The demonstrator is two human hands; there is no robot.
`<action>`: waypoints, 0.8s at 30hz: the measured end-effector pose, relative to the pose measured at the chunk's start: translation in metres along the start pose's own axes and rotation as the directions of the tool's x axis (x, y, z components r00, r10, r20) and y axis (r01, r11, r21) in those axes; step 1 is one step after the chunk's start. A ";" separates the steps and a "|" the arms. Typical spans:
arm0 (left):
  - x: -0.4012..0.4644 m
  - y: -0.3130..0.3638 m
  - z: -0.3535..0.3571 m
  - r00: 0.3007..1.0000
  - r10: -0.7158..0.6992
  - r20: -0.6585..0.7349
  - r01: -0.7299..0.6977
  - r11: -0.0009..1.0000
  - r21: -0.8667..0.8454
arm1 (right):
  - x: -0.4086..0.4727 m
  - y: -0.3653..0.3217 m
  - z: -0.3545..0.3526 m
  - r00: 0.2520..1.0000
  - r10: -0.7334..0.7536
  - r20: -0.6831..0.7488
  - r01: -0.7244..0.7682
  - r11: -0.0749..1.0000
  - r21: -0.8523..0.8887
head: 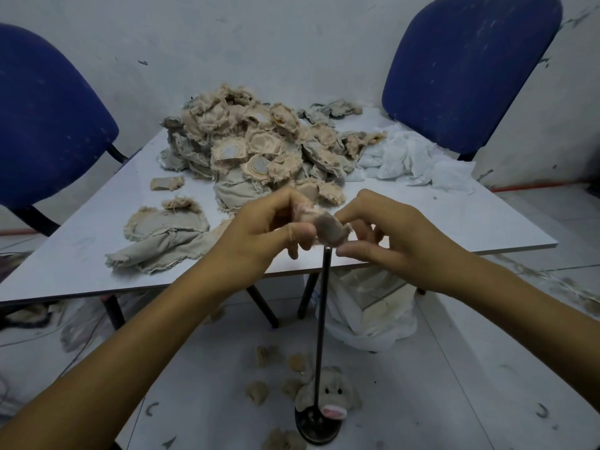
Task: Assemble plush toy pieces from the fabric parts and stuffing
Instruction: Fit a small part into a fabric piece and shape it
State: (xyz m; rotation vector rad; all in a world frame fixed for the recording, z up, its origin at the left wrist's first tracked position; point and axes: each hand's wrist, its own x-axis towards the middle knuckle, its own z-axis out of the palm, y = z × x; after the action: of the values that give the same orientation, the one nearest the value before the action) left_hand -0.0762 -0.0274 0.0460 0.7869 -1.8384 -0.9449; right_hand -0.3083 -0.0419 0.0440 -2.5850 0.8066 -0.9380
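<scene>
Beige-grey small plush fabric piece (329, 229) sits atop the upright thin metal rod (323, 319), pinched by the left hand (259, 228) and right hand (393, 235). Judging by the big heap of unturned tan fabric parts (259, 147) on the white table (422, 216) against few finished tan pieces on the floor (276, 371), most work seems left.

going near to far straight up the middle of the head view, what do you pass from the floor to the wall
Round stand base → plush toy head on the floor → upright metal rod → small fabric piece pinched by left hand and right hand → heap of fabric parts on the table → wall.
</scene>
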 end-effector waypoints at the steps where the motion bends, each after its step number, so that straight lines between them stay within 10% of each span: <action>1: 0.003 -0.002 0.001 0.998 -0.067 -0.001 0.066 0.990 -0.128 | 0.003 0.000 0.000 0.996 0.082 0.031 -0.085 0.985 0.153; 5: 0.011 -0.008 0.011 0.964 -0.266 0.025 0.246 0.848 -0.470 | 0.008 -0.003 0.002 0.974 0.149 0.170 -0.216 0.836 0.504; 13: 0.011 -0.007 -0.003 0.837 -0.318 0.444 0.539 0.617 -0.574 | 0.012 -0.001 0.007 0.907 0.223 0.357 -0.417 0.365 0.832; 15: 0.011 -0.002 -0.004 0.889 -0.296 0.349 0.421 0.828 -0.370 | 0.012 -0.003 0.004 0.909 0.224 0.350 -0.416 0.458 0.786; 17: 0.008 0.002 -0.006 0.984 -0.065 0.167 0.046 0.992 0.114 | 0.012 -0.003 0.000 0.962 0.201 0.187 -0.273 0.775 0.570; 19: 0.003 0.003 -0.011 0.951 0.276 0.137 -0.307 0.808 0.502 | 0.011 -0.003 -0.003 0.999 0.032 -0.005 -0.031 0.985 0.172; 24: -0.005 0.004 -0.007 0.820 0.521 0.238 -0.497 0.439 0.748 | 0.002 -0.005 0.008 0.954 -0.277 -0.116 0.235 0.929 -0.285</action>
State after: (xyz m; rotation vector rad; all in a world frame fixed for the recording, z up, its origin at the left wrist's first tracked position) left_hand -0.0685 -0.0229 0.0493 0.6367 -2.2773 0.3575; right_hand -0.2996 -0.0386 0.0414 -2.9368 0.6841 -1.1908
